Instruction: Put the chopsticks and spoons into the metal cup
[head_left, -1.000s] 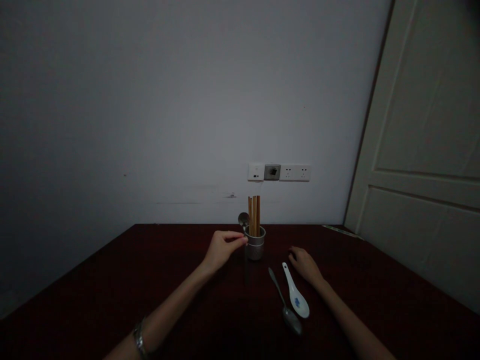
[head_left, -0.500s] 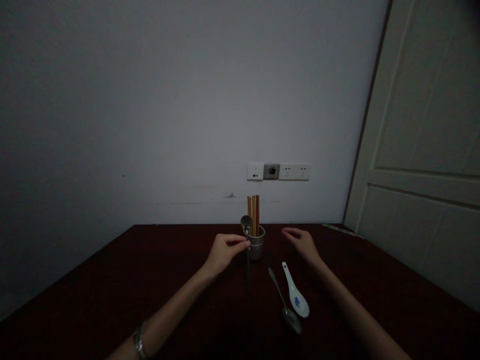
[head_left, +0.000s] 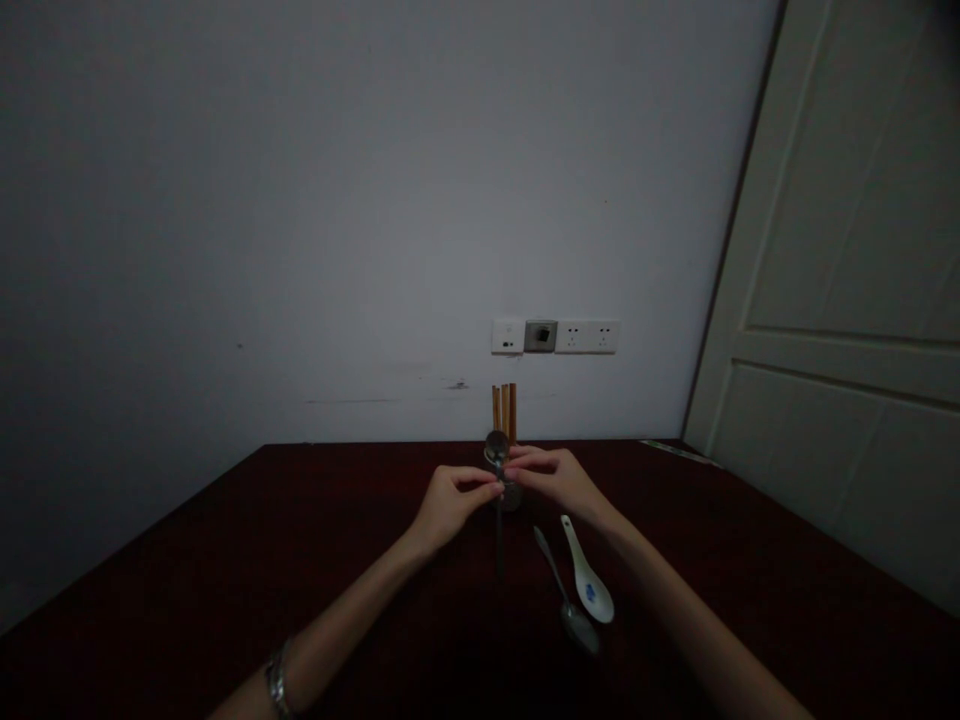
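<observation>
the long-handled spoon (head_left: pixel 496 446) stands upright, bowl at the top, in front of the metal cup (head_left: pixel 511 497). my left hand (head_left: pixel 446 510) pinches its handle between thumb and fingers; my right hand (head_left: pixel 559 480) meets it just below the bowl, though i cannot tell whether those fingers grip or only touch. wooden chopsticks (head_left: pixel 505 410) rise behind the bowl. nearer me on the dark red tabletop (head_left: pixel 300 540), a metal spoon (head_left: pixel 579 628) lies just beside a white spoon (head_left: pixel 592 595) with a blue mark. beyond, sockets (head_left: pixel 586 337) line the pale wall (head_left: pixel 360 200).
</observation>
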